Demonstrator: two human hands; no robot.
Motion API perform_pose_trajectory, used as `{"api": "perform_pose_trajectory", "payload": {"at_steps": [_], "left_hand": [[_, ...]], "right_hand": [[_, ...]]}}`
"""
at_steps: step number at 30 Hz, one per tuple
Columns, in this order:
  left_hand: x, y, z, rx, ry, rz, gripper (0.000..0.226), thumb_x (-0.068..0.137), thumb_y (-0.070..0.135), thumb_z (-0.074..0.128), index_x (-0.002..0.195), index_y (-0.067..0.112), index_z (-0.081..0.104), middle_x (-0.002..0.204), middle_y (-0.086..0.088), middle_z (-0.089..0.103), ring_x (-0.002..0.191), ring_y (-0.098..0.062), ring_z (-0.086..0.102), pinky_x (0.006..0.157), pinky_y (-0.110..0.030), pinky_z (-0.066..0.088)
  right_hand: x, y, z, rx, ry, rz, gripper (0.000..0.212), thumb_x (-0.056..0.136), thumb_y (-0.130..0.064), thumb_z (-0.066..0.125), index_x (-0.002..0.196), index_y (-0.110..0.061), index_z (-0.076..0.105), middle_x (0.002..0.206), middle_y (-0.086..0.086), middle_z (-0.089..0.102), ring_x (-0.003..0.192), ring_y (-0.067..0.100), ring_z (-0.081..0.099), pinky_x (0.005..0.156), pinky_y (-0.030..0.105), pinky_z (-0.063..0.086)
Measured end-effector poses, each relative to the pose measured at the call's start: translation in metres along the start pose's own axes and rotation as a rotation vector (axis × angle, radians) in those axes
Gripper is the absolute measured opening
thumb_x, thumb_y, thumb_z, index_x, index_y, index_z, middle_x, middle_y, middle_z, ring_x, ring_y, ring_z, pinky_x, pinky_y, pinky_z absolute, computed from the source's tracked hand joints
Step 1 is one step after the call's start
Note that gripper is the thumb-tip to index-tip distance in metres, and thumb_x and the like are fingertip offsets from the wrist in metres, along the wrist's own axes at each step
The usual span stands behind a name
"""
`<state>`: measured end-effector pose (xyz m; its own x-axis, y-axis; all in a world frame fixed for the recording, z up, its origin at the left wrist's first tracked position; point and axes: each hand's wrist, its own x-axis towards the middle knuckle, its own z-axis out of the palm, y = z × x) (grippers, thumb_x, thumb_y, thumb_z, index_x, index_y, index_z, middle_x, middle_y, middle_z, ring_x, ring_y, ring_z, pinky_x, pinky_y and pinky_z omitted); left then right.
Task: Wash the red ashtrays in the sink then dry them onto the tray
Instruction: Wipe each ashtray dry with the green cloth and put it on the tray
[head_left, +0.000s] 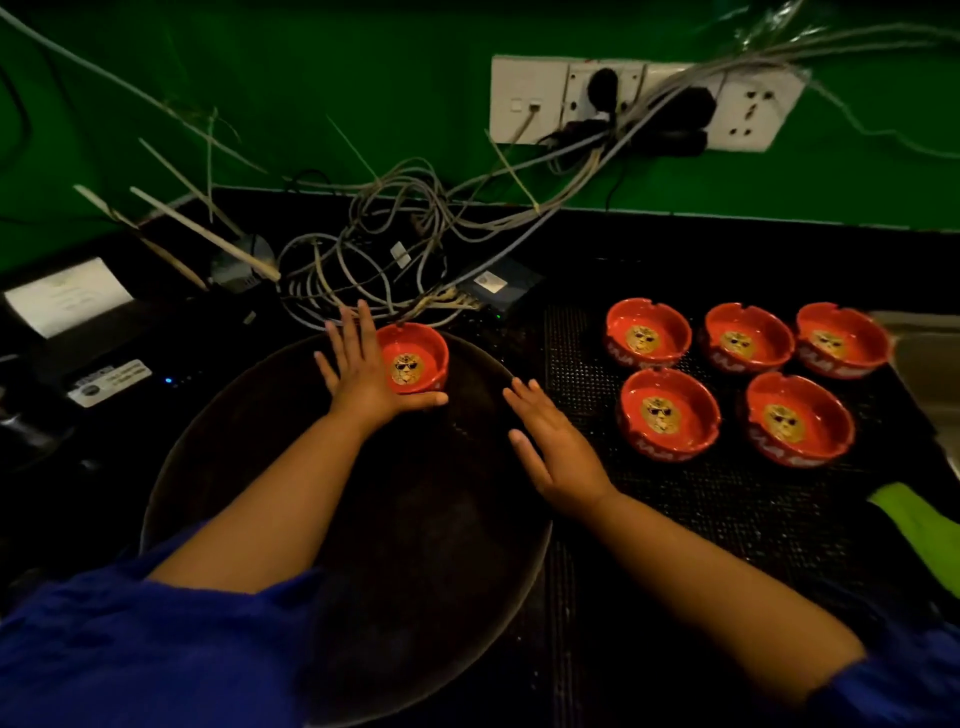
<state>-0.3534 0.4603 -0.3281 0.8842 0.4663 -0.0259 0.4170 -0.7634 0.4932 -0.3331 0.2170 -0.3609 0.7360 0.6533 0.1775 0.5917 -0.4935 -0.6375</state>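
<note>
Red ashtray (422, 356), round and glossy, on dark round tray (234, 467); left hand (363, 382) touches it flat-fingered, right hand (558, 452) spread, empty.

Ashtrays (649, 335): smooth, glossy red finish with a gold emblem inside. Tray (249, 467): dark, dull, matt surface, faintly speckled. Mat (727, 509): black, rough mesh texture. Sink (930, 358): grey metal with a soft sheen. Cloth (919, 525): yellow-green fabric. Sleeve (130, 649): fuzzy blue cloth. Socket plate (524, 98): smooth white plastic. Wall (311, 78): green paint, slightly shiny.
</note>
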Motion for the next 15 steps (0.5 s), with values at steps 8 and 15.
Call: {"api": "perform_pose_trajectory", "payload": {"at_steps": [8,15], "left_hand": [[-0.068,0.111,0.034,-0.54,0.056,0.401,0.108,0.073,0.06,0.064,0.149,0.019,-0.001,0.158,-0.005,-0.004,0.145,-0.014,-0.004,0.116,-0.028,0.004],[-0.104,0.181,0.102,-0.463,-0.252,0.295,0.13,0.06,0.041,0.084,0.148,0.011,-0.008,0.157,-0.007,-0.004,0.145,-0.017,0.001,0.114,-0.027,0.008]], "right_hand": [[-0.088,0.007,-0.062,0.091,0.22,0.022,0.049,0.096,-0.036,0.039,0.141,-0.017,0.04,0.153,-0.001,0.029,0.143,0.009,0.019,0.115,0.019,0.016],[-0.161,0.077,-0.151,-0.041,0.429,0.197,0.046,0.093,-0.034,0.043,0.133,-0.012,0.05,0.143,0.003,0.043,0.137,0.015,0.032,0.113,0.028,0.026]]}}
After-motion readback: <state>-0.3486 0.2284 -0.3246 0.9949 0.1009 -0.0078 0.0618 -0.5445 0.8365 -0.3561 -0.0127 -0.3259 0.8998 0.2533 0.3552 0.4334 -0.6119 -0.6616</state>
